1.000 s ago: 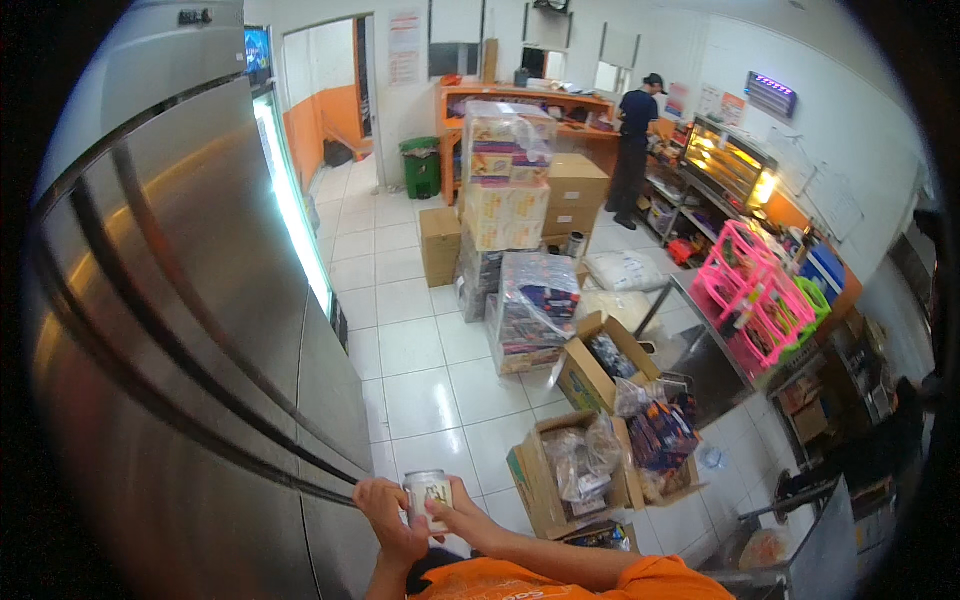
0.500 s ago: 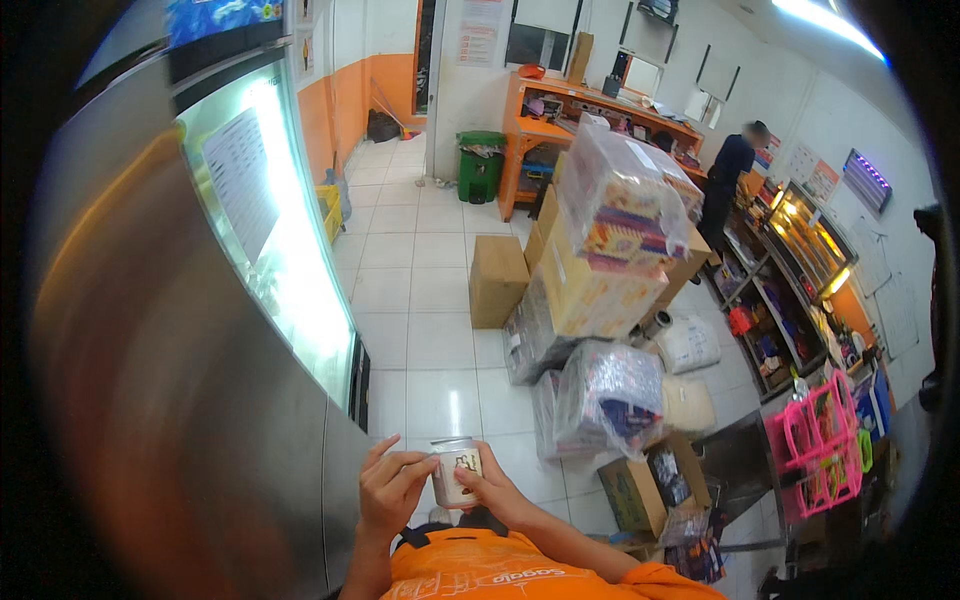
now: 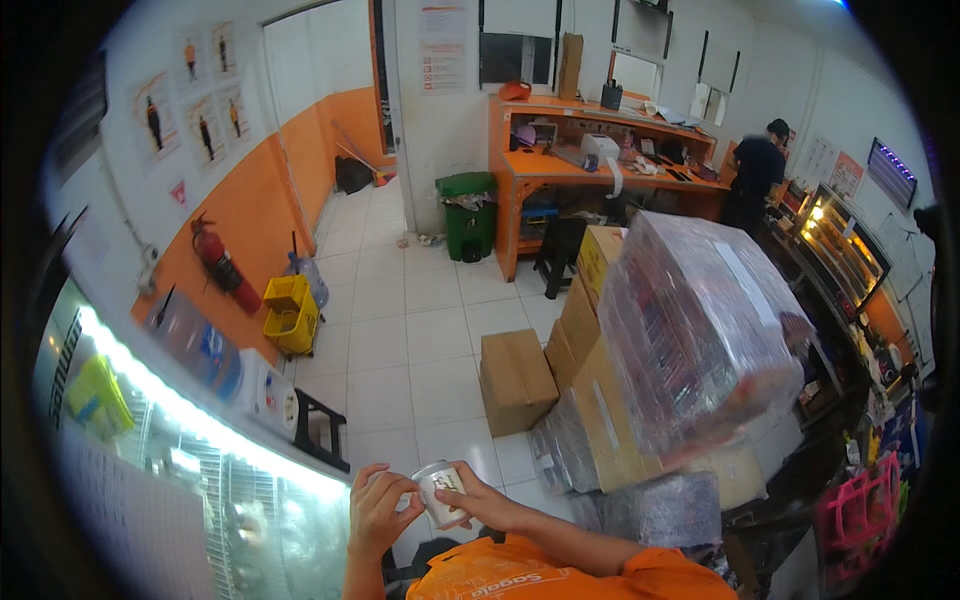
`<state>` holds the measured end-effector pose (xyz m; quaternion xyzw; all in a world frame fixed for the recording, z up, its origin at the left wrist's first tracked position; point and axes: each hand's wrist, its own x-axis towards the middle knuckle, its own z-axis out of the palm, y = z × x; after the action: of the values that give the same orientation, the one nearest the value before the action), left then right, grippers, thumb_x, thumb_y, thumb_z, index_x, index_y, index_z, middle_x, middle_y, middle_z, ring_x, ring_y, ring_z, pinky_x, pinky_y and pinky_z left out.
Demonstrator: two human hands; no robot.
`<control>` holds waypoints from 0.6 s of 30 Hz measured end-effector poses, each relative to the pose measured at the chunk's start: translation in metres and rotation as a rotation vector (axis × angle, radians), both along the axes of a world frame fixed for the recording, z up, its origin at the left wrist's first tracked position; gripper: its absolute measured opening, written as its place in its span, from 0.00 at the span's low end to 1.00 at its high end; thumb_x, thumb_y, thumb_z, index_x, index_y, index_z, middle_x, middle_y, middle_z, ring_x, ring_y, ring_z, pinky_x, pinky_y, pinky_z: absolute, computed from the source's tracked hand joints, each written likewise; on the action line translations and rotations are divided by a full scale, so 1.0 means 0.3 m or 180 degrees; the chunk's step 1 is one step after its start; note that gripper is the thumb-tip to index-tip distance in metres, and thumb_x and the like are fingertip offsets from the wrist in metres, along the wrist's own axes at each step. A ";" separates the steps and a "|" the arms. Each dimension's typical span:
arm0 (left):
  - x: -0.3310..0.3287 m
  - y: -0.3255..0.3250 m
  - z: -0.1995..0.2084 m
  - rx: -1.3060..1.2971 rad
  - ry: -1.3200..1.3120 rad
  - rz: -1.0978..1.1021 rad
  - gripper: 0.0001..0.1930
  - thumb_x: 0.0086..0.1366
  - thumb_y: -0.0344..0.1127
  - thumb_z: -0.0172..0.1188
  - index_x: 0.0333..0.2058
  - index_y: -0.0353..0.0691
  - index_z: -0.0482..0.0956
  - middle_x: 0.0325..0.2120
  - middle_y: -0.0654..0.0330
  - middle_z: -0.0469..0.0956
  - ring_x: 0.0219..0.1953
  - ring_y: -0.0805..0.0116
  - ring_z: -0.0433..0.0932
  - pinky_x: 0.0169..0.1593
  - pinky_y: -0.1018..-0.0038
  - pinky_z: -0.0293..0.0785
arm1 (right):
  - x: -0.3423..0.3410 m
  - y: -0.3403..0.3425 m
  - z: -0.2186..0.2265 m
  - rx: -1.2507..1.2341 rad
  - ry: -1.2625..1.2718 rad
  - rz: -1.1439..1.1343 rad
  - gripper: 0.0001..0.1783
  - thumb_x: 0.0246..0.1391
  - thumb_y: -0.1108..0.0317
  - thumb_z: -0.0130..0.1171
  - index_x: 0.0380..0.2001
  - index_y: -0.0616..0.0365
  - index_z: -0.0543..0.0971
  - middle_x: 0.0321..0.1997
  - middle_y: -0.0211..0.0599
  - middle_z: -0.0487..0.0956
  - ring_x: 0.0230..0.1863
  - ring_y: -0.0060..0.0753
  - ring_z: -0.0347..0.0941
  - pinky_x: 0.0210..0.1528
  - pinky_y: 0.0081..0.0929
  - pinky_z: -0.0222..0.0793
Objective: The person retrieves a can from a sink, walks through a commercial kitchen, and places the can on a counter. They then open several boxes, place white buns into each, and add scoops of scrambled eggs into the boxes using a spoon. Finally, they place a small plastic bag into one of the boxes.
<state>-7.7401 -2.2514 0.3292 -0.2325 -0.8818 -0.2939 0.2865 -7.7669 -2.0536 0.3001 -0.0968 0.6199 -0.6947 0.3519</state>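
A short white cylindrical container [image 3: 443,510] with a dark printed pattern is in front of my body, slightly tilted, its silvery top facing up. My right hand [image 3: 487,502] wraps round it from the right, with the thumb across its side. Just left of it is my left hand [image 3: 375,508], its thumb and forefinger curled together close to the container's side. Whatever those fingertips hold, if anything, is too small to make out.
A lit glass-door fridge [image 3: 170,480] stands close on my left. Plastic-wrapped cartons [image 3: 700,330] are stacked on the right, beside a brown box [image 3: 518,380]. Ahead are a yellow mop bucket [image 3: 291,318], a green bin [image 3: 467,220] and an orange counter [image 3: 560,172]. A person [image 3: 757,170] stands far right.
I have moved forward past the fridge's edge, and the carton stack is nearer. The container, still in my right hand, has tilted. My left fingers have shifted from its top rim to beside it.
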 end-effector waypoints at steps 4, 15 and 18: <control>-0.485 -0.105 -0.008 -0.0171 -0.0106 0.0078 0.14 0.42 0.25 0.68 0.28 0.41 0.75 0.26 0.63 0.76 0.32 0.59 0.78 0.43 0.63 0.74 | -0.521 -0.083 -0.014 0.0081 0.0173 0.0358 0.38 0.66 0.41 0.52 0.63 0.60 0.54 0.40 0.40 0.74 0.30 0.22 0.73 0.22 0.17 0.64; -1.840 -0.250 -0.167 0.0426 -0.1135 -0.0974 0.15 0.42 0.27 0.71 0.28 0.40 0.73 0.23 0.61 0.73 0.27 0.59 0.73 0.35 0.67 0.69 | -1.681 -0.245 -0.142 0.0105 -0.0494 -0.0920 0.32 0.66 0.48 0.53 0.61 0.59 0.58 0.32 0.35 0.74 0.24 0.20 0.70 0.20 0.18 0.61; -2.171 -0.197 -0.150 0.0265 -0.1346 -0.1531 0.15 0.43 0.26 0.70 0.30 0.41 0.73 0.24 0.62 0.73 0.28 0.59 0.74 0.36 0.67 0.69 | -1.923 -0.204 -0.127 -0.0026 -0.0650 -0.1595 0.29 0.65 0.52 0.56 0.59 0.57 0.60 0.32 0.35 0.73 0.22 0.20 0.68 0.19 0.18 0.60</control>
<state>-8.3915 -2.3106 0.2840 -0.3560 -0.8288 -0.4308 0.0285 -8.3438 -2.1147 0.2620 0.1287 0.5830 -0.7688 0.2292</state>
